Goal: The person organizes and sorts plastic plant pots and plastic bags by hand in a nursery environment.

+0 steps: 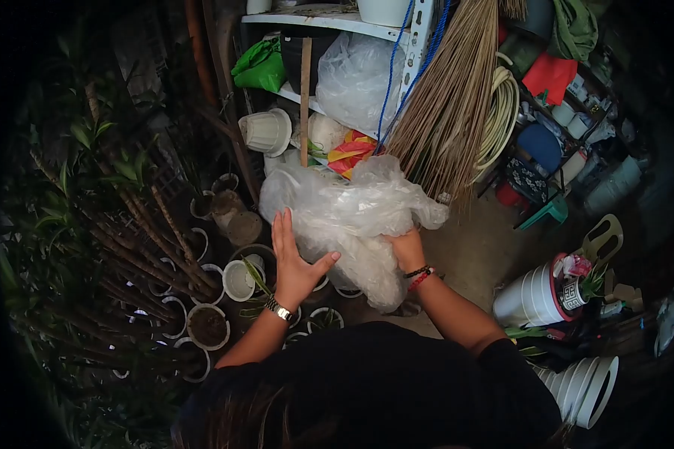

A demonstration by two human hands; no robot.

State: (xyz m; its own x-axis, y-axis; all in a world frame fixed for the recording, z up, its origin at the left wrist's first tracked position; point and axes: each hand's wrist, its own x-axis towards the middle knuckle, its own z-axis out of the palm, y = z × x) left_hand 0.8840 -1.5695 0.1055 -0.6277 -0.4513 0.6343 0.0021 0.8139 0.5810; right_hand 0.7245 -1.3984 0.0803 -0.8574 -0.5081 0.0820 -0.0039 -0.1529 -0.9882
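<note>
A large crumpled clear plastic bag (359,213) spreads in front of me, between my hands and the lower part of the shelf. My left hand (296,258) lies against its left side, thumb and fingers spread wide apart. On the bag's right side, my right hand (407,251) has its fingers closed on the plastic; the fingertips are partly hidden by it. Whatever the bag contains, if anything, cannot be made out through the folds.
A metal shelf (329,21) holds another plastic bag (359,78) and a green bag (260,63). A stick broom (449,97) hangs at its right. Potted plants (208,327) crowd the left. White pots (528,299) stand at right, near a stacked group of pots (583,389).
</note>
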